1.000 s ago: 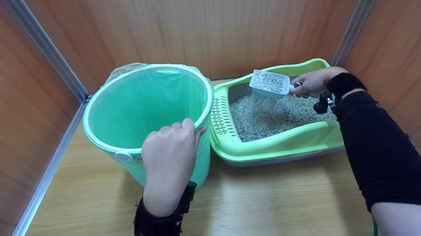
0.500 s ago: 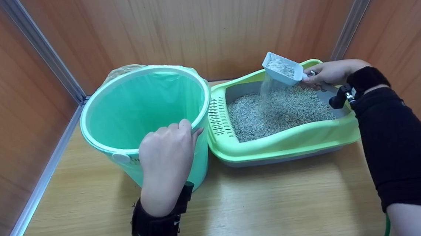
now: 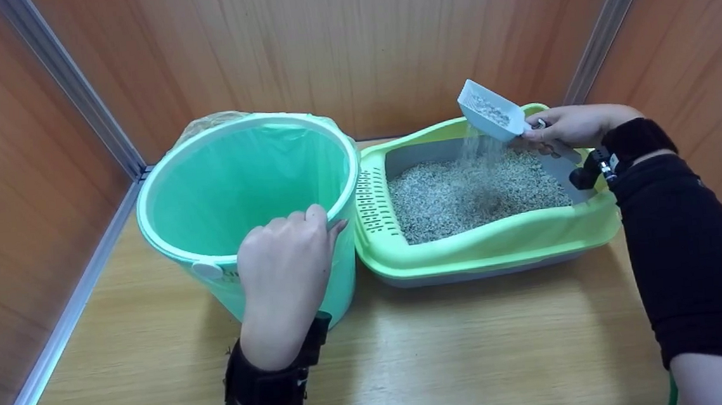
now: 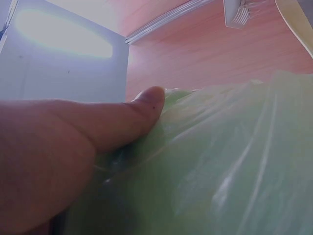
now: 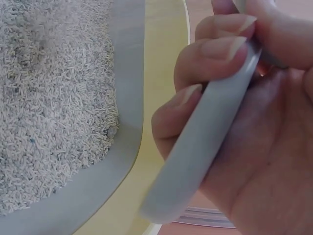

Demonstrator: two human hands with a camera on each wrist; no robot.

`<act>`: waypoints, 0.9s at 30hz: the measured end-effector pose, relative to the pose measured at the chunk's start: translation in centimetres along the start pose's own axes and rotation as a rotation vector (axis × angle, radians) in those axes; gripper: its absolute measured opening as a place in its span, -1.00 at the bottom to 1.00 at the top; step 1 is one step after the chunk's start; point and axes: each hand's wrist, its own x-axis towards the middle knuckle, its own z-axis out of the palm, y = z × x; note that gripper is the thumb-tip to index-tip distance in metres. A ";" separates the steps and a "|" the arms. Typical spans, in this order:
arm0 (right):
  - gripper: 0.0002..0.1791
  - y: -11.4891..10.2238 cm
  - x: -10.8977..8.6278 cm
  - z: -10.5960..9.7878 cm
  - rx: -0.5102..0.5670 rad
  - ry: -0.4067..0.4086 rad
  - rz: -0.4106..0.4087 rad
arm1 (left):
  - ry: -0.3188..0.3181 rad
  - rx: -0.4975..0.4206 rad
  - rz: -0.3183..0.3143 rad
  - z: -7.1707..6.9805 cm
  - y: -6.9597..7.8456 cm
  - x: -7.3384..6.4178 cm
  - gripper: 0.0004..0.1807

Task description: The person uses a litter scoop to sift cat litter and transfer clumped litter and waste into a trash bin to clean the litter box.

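Observation:
My right hand (image 3: 575, 127) grips the handle of a pale blue-grey litter scoop (image 3: 491, 114), its fingers wrapped round it in the right wrist view. The scoop is tilted above the litter box, holds some pellets, and lets fine litter fall through its slots. Grey pellet litter (image 3: 437, 200) fills much of the lime-green litter box (image 3: 478, 248). My left hand (image 3: 282, 259) grips the near right rim of a mint-green trash can (image 3: 190, 256). In the left wrist view the thumb (image 4: 122, 122) lies against the can's translucent liner bag (image 4: 234, 156).
A wooden back panel (image 3: 324, 46) stands close behind can and box, with side panels at left and right. The can stands against the box's slotted left end. A light wood floor (image 3: 448, 355) lies in front.
My right hand has moved the scoop to the right and slightly up, and it tilts more. Less litter lies in it. The left hand stays on the can's rim.

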 end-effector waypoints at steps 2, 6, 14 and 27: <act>-0.80 -0.1 -0.1 0.1 0.007 0.021 0.013 | 0.008 0.003 0.002 0.1 0.1 0.0 -0.41; -0.78 -0.2 -0.3 0.7 -0.012 0.129 0.019 | 0.007 0.006 0.008 0.2 0.2 0.0 -0.40; -0.56 -1.6 -0.8 2.2 -0.108 0.321 0.017 | 0.002 0.000 0.012 0.2 0.3 0.1 -0.40; -0.65 -3.0 0.7 6.9 -0.495 0.534 -0.064 | 0.012 0.012 0.011 0.3 0.4 0.3 -0.38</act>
